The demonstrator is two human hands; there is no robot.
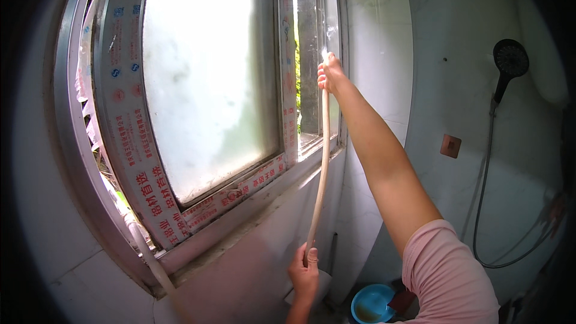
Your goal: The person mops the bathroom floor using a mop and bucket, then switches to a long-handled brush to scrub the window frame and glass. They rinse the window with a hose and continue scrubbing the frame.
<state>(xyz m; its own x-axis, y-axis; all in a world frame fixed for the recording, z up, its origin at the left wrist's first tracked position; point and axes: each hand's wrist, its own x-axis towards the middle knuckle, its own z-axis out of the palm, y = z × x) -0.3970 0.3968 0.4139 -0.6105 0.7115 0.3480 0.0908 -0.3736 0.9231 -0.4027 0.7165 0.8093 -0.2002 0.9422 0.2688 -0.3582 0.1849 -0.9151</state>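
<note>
A cream-coloured hose (325, 153) runs upright in front of the window's right end. My right hand (330, 72) grips it near its top end, arm stretched up, and water (327, 40) sprays from there onto the window frame (333, 22). Lower down, my left hand (306, 270) is closed around the same hose, thumb upward. To the left is a sliding window sash (216, 85) with frosted glass, its metal frame covered in printed protective film. A length of pale hose (150, 256) comes in through the gap at the sash's left side; where it joins is out of view.
A black shower head (511, 58) hangs on the right wall, its hose (482, 216) looping down. A square wall plate (450, 146) sits beside it. On the floor stands a blue basin (372, 302) with brownish contents. The window ledge (252, 220) juts out below the sash.
</note>
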